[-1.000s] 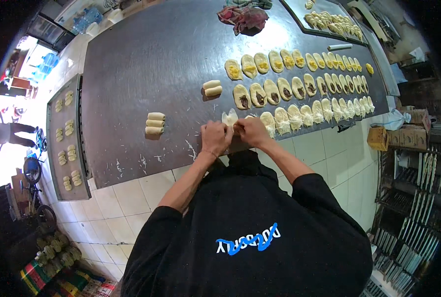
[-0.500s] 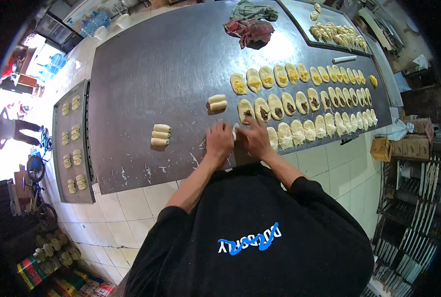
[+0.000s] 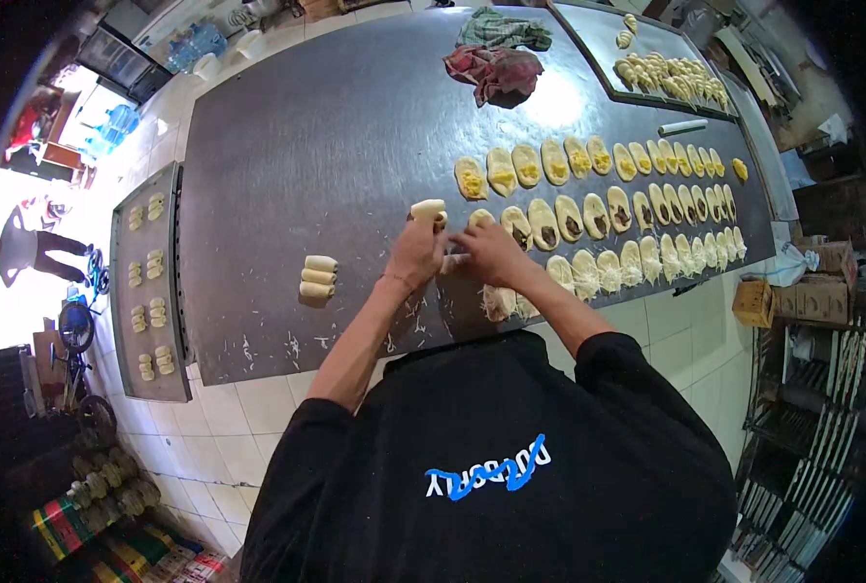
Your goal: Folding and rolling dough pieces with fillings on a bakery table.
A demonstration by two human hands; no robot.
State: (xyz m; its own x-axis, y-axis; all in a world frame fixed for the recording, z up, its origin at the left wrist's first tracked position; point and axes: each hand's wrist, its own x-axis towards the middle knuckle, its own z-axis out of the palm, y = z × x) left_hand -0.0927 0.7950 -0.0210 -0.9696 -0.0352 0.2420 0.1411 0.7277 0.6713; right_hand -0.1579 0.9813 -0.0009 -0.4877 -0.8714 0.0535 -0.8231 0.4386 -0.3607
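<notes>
My left hand (image 3: 416, 257) is closed with its fingertips at a short stack of pale dough rolls (image 3: 427, 208), and it seems to grip the nearest one. Brown filling peeks out beside that stack. Just right of it, my right hand (image 3: 496, 255) curls its fingers onto the first dough oval (image 3: 480, 219) of the middle row; its fingertips are partly hidden. To its right lie more ovals with dark brown filling (image 3: 569, 222). Yellow-topped ovals (image 3: 556, 160) form the far row, and ovals with white shreds (image 3: 610, 271) the near row. Three joined rolls (image 3: 318, 277) sit to the left.
The metal table (image 3: 277, 165) carries scattered white shreds near its front edge. A tray (image 3: 151, 335) of paired rolls stands at the left. Red and green cloths (image 3: 496, 73), a white rolling pin (image 3: 682, 127) and a tray of shaped dough (image 3: 671, 78) lie farther back. Another person (image 3: 30, 243) stands far left.
Both hands have moved slightly away from my body; the left has reached the stack of rolls. The first brown-filled oval has shifted under my right hand, which now covers part of it.
</notes>
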